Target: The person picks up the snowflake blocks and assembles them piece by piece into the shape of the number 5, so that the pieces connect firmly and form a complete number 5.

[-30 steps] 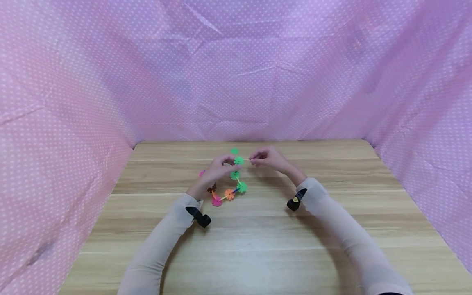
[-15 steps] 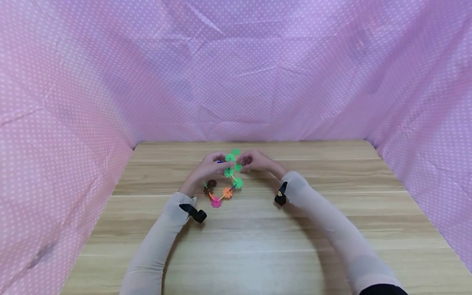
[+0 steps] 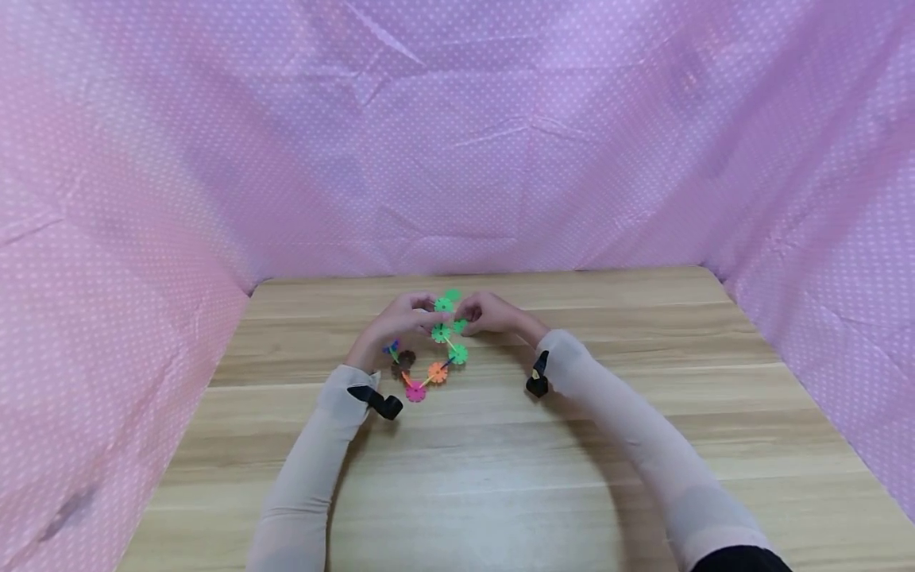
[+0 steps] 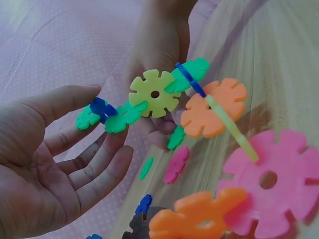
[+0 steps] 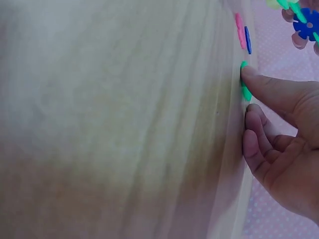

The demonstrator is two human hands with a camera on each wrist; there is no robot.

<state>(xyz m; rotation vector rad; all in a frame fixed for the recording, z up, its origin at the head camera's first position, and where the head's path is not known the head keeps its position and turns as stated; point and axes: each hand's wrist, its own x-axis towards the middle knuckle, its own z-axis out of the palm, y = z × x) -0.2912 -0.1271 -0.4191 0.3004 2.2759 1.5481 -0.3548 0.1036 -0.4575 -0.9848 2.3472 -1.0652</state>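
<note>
At the left hand [image 3: 403, 319], we observe thumb and fingers pinching the green-and-blue end of a disc chain [image 4: 199, 122]; the remainder curves down toward the person. Just beside this grip, beyond intervening chain discs, the right hand's [image 3: 496, 312] thumb touches a green disc [image 5: 245, 92]; we cannot tell whether its fingers close on it. Near that thumb lie a pink disc [image 5: 240, 31] and a blue disc [image 5: 248, 41]. Farther out, we see the table [image 3: 536, 477] and, behind it, dotted cloth [image 3: 465, 159].

smooth plastic discs [image 4: 289, 181], wood-grain tabletop [image 3: 486, 477]
</note>
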